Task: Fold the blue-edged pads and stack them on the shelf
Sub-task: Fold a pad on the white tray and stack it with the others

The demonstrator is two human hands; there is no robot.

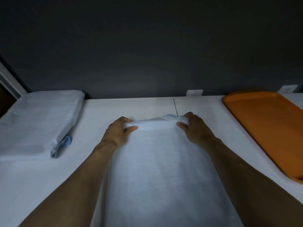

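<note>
Right of folded stack [38, 122], on table [147, 105]: your left hand [117, 132] and right hand [195, 129], grip closed, pinching pad [157, 169] far edge. Fold underway; stacking remains.

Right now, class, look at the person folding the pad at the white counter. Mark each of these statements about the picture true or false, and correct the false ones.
1. Both hands grip the far edge of the pad. True: the left hand and right hand each pinch a far corner.
2. The orange tray holds folded pads. False: nothing shows in it.
3. A stack of pads lies to the person's left. True.
4. The stack of pads sits on the orange tray. False: it rests on the white counter, far from the tray.
5. The wall behind is dark. True.
</note>
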